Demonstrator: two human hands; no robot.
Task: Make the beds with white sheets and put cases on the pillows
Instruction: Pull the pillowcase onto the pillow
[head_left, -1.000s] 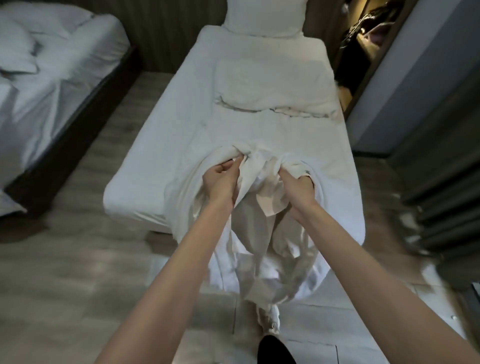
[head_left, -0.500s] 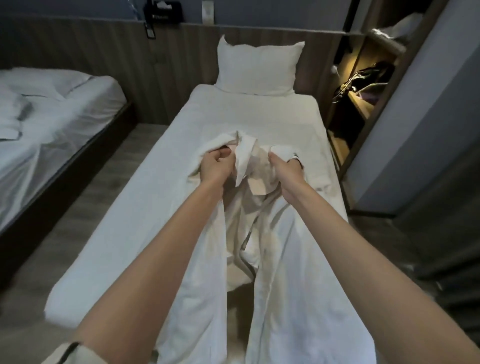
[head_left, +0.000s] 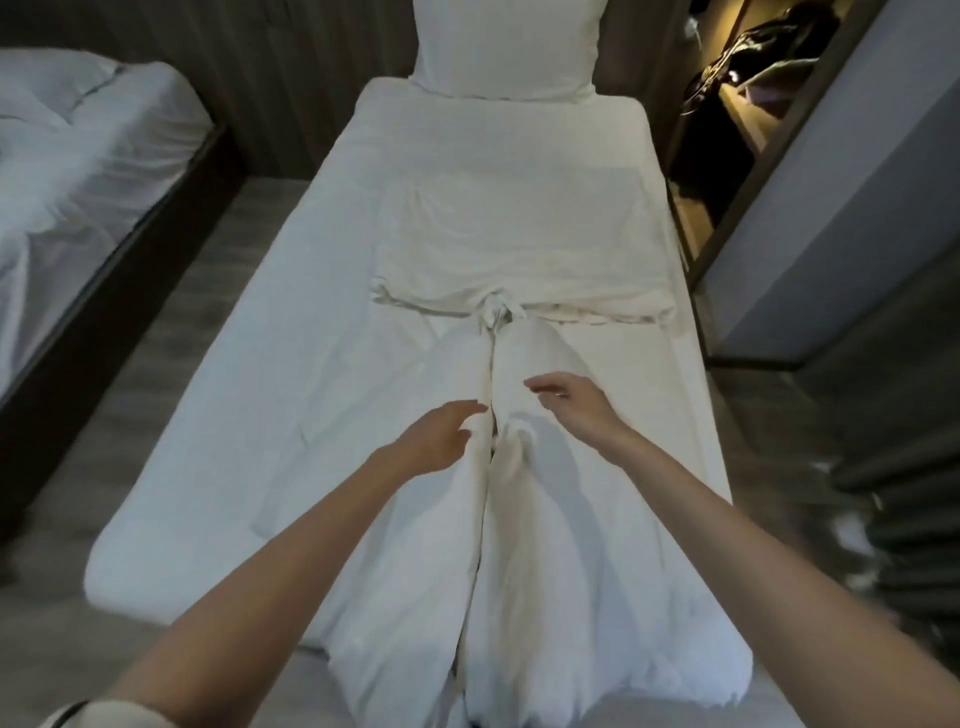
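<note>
Sheet (head_left: 550, 561) no longer gripped (hands (head_left: 440, 441) open)

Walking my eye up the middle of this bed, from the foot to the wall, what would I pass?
Loose white sheet draped over the foot → left hand and right hand → sheet's bunched tip → folded bedding → pillow → panelled wall.

Both arms reach forward, left hand (head_left: 441, 441) and right hand (head_left: 576, 408) with fingers loosely extended.
</note>
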